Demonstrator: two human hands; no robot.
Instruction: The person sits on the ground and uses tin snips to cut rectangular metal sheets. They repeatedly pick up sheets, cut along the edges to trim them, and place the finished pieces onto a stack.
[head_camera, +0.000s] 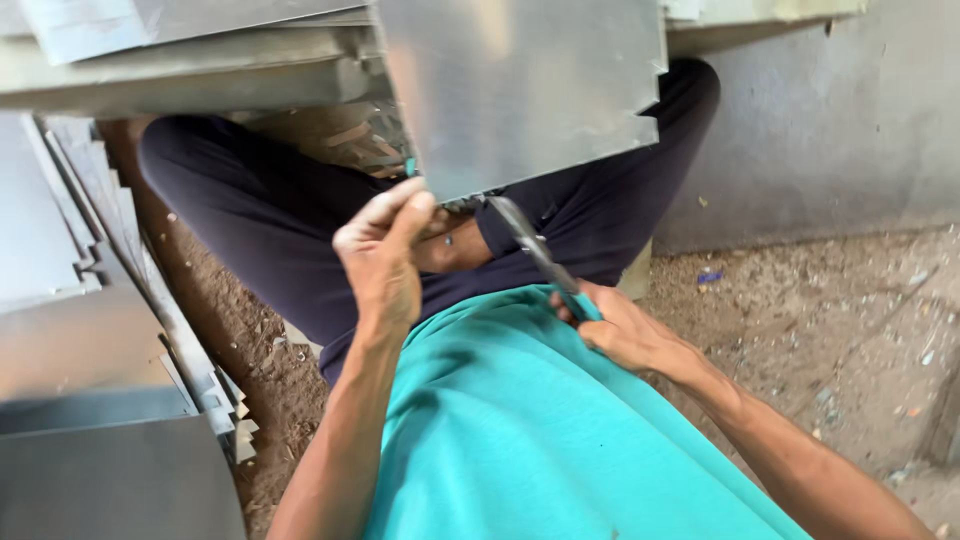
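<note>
Metal sheet (520, 85): flat, grey, dull shine, held up at top centre of the head view, over the person's lap; its lower edge slopes and its lower left corner sits at the left hand. Far left: stack of cut metal sheets (70, 330), grey, fanned edges stepping down like stairs toward the dirt, the nearest one dark and flat at bottom left. Above them, more sheets (190, 60) lie across the top left, pale grey, overlapping. No labels, packages or signs are readable anywhere; a small blue scrap (709, 277) lies on the ground at right, too small to tell what it is. Bare brown dirt ground (230, 330) between stack and leg, littered with small chips. Dark trousers (260, 230) cross the middle, legs folded. Left hand (385, 255): closed, fingers curled and pinching the lower left corner of the metal sheet, thumb on the near side. Just right of it, long metal shears (535, 250) run diagonally from the sheet's lower edge down to the right hand; the blade tips meet the sheet's edge, whether biting in or only touching I cannot tell. Right hand (615, 325): closed around the handles of the shears, low against the teal shirt (520, 430). Farther right: grey concrete wall (840, 120), then gritty ground with scattered flecks.
</note>
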